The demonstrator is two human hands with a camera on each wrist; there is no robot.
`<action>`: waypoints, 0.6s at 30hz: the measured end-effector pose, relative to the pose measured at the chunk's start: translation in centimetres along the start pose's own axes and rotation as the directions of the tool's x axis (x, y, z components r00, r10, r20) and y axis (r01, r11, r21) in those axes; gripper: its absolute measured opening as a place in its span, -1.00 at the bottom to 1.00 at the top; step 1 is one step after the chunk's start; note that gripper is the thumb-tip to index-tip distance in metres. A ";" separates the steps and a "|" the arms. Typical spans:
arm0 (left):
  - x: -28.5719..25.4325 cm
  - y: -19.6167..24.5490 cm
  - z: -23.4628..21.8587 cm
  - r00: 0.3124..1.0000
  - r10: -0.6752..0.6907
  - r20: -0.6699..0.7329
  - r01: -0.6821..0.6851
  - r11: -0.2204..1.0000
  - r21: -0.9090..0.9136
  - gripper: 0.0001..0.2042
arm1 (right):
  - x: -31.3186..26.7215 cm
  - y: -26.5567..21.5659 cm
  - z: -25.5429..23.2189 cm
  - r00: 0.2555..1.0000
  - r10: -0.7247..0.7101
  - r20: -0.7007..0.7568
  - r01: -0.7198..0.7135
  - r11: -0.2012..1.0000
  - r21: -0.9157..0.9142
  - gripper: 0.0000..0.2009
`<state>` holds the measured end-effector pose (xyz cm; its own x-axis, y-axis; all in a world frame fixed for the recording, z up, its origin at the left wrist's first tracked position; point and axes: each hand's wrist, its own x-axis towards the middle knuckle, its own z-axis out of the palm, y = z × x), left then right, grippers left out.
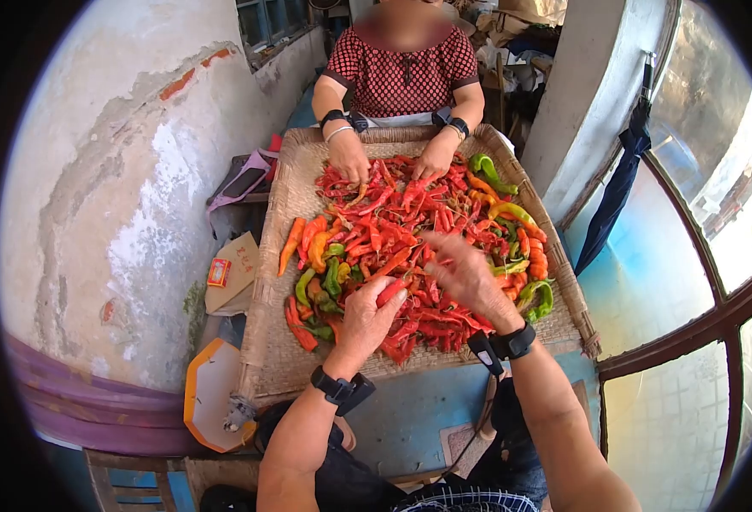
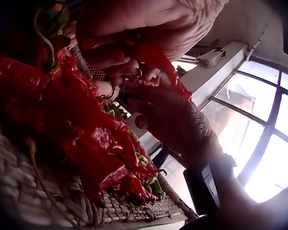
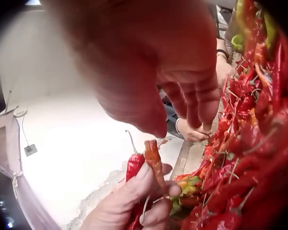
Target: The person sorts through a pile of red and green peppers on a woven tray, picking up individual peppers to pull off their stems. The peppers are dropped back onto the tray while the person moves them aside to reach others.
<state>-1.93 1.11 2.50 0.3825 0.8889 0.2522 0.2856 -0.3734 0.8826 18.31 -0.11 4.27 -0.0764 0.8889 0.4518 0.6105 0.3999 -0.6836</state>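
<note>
My left hand (image 1: 364, 314) grips a few chili peppers (image 1: 390, 293) above the near part of the pile. In the right wrist view, a red chili (image 3: 135, 166) with its stem and a wrinkled orange chili (image 3: 154, 158) with a stemless, ragged top stick up from those fingers. Another stem shows lower in that grip. My right hand (image 1: 472, 277) hovers over the red chilies just right of the left hand, its fingers loosely bent and nothing visible between them. Beneath both hands, a heap of red chilies (image 1: 431, 328) lies in a woven tray (image 1: 295, 183).
Across the tray, another person's hands (image 1: 348, 156) reach into the heap. Green peppers (image 1: 536, 297) and orange ones lie along both sides. An orange-edged box (image 1: 214, 388) stands at the near left, and a dark umbrella (image 1: 617, 188) hangs by the window.
</note>
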 end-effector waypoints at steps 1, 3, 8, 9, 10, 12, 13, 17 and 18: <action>0.1 0.1 -0.1 0.999 0.030 0.010 -0.030 0.999 0.019 -0.74 | -0.5 -0.1 0.4 1.000 0.003 0.001 -0.003 1.000 -0.004 -0.51; 0.3 -0.1 -0.2 0.995 0.089 0.041 -0.093 0.989 0.118 -0.74 | -1.4 -0.5 1.6 0.983 -0.018 0.182 0.006 0.998 0.068 -0.51; 0.0 -0.5 -0.2 0.991 0.107 0.083 -0.120 0.979 0.166 -0.75 | -2.1 -2.5 0.9 0.920 0.195 0.341 -0.272 0.943 0.192 -0.62; -0.3 -0.1 -0.3 0.993 0.051 0.104 -0.066 0.987 0.148 -0.75 | -2.6 -2.4 1.2 0.947 0.129 0.294 -0.229 0.914 0.335 -0.70; -0.2 0.3 -0.6 0.993 0.006 0.122 -0.022 0.991 0.133 -0.75 | -2.8 -2.6 1.3 0.942 0.138 0.306 -0.242 0.911 0.335 -0.70; -0.3 0.0 -0.8 0.988 0.012 0.153 -0.028 0.994 0.105 -0.75 | -2.9 -3.4 1.1 0.963 0.091 0.255 -0.151 0.962 0.227 -0.73; -0.4 0.3 -1.0 0.986 0.011 0.168 -0.027 0.995 0.092 -0.74 | -3.1 -2.6 1.2 0.969 0.069 0.238 -0.130 0.959 0.251 -0.78; -0.2 0.0 -1.8 0.993 -0.025 0.117 0.021 0.999 0.035 -0.74 | -2.0 -2.4 -2.2 0.794 0.372 0.480 -0.537 0.800 0.268 -0.90; -0.1 0.1 -2.0 0.991 -0.096 0.098 0.098 0.995 -0.017 -0.74 | -2.0 -1.2 -2.5 0.808 0.297 0.509 -0.474 0.840 0.263 -0.89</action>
<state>-3.74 1.53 3.33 0.4381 0.8900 0.1264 0.3064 -0.2801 0.9098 19.72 -2.91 5.65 -0.2819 0.9506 -0.1297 0.3419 -0.0268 -0.9393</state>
